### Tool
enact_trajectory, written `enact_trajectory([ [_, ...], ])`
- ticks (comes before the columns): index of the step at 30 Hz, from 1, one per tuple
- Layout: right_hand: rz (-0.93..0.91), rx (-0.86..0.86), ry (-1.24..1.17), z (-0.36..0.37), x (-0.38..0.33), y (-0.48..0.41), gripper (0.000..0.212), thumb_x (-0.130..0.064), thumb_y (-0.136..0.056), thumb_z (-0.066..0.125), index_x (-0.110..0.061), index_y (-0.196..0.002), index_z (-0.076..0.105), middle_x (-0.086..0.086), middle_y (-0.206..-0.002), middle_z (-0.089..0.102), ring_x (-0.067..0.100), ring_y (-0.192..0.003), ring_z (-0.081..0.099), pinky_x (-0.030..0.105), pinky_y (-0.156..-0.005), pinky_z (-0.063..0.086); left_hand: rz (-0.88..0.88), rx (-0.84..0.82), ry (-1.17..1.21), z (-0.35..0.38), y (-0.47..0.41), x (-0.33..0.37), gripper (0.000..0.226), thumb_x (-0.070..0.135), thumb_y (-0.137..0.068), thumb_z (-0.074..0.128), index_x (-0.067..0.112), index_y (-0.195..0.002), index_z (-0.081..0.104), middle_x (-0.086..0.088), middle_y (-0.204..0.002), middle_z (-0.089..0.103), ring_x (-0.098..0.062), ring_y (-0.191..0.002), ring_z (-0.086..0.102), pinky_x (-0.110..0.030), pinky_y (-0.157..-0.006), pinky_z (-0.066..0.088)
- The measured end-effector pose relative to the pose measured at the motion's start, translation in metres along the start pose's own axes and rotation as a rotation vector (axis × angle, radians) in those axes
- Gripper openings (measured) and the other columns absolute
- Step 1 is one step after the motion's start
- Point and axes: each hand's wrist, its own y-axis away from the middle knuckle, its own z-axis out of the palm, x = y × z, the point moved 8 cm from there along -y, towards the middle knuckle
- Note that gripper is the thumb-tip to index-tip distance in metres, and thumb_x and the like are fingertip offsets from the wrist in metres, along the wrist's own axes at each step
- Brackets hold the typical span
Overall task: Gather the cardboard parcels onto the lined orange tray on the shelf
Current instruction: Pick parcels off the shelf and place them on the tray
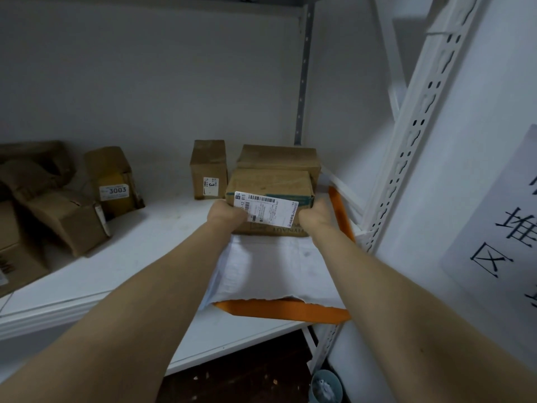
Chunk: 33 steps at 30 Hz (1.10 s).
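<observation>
On my feed both hands are on the flat brown cardboard parcel with the white shipping label (pixel 270 186). The left hand (pixel 225 213) is clamped on its 9 o'clock end and the right hand (pixel 316 212) grips the 3 o'clock end. The parcel looks to be resting at the 12 o'clock end of the orange plastic tray lined with white paper (pixel 284 311), right against a bigger brown cardboard box (pixel 279 157) behind it. A small upright brown carton (pixel 208 167) stands just off the tray at 10 o'clock. A brown box tagged 3003 (pixel 112 175) sits well out at 9 on the white metal shelf (pixel 151 245).
</observation>
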Motion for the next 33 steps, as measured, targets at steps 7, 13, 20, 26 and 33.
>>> enact_trajectory([
  [7, -0.230, 0.308, 0.105, -0.036, -0.042, 0.028, 0.068, -0.001, -0.084, 0.057, -0.012, -0.146, 0.031, 0.010, -0.149, 0.034, 0.028, -0.136, 0.035, 0.036, -0.105, 0.038, 0.052, 0.077, 0.047, -0.027, 0.018, 0.015, 0.023, 0.003, -0.082, 0.061, -0.001, -0.105, 0.062, -0.012, -0.101, 0.064, -0.027, -0.097, 0.062, -0.028, -0.078, 0.049],
  [13, -0.523, 0.156, 0.186, 0.007, -0.094, 0.061, 0.050, 0.003, -0.083, 0.055, -0.017, -0.130, 0.054, 0.002, -0.141, 0.043, 0.021, -0.127, 0.045, 0.020, -0.096, 0.037, 0.062, 0.160, 0.060, -0.068, 0.037, 0.018, 0.013, 0.004, -0.086, 0.059, 0.006, -0.074, 0.054, -0.004, -0.065, 0.046, -0.021, -0.072, 0.047, -0.027, -0.066, 0.038],
  [20, -0.573, -0.157, 0.253, 0.099, -0.113, 0.079, 0.042, 0.002, -0.087, 0.051, -0.017, -0.123, 0.060, 0.002, -0.132, 0.054, 0.022, -0.122, 0.052, 0.031, -0.096, 0.045, 0.041, 0.230, 0.000, -0.121, 0.029, 0.003, 0.032, 0.002, -0.089, 0.056, 0.012, -0.064, 0.039, -0.005, -0.065, 0.039, -0.018, -0.059, 0.038, -0.030, -0.067, 0.039],
  [26, -0.456, -0.187, 0.335, 0.165, -0.121, 0.049, 0.042, -0.015, -0.088, 0.056, -0.017, -0.131, 0.054, 0.009, -0.135, 0.053, 0.028, -0.123, 0.052, 0.034, -0.104, 0.043, 0.038, 0.166, -0.039, -0.153, -0.017, -0.006, 0.022, 0.005, -0.088, 0.058, 0.008, -0.069, 0.047, -0.007, -0.068, 0.043, -0.017, -0.060, 0.041, -0.031, -0.067, 0.038],
  [33, -0.297, -0.043, 0.369, 0.206, -0.136, -0.001, 0.048, -0.019, -0.085, 0.060, -0.005, -0.129, 0.048, 0.021, -0.135, 0.043, 0.036, -0.124, 0.047, 0.035, -0.102, 0.042, 0.093, 0.096, -0.113, -0.160, -0.096, 0.011, 0.039, 0.012, -0.087, 0.064, -0.001, -0.122, 0.056, -0.011, -0.109, 0.059, -0.023, -0.099, 0.057, -0.026, -0.077, 0.042],
])
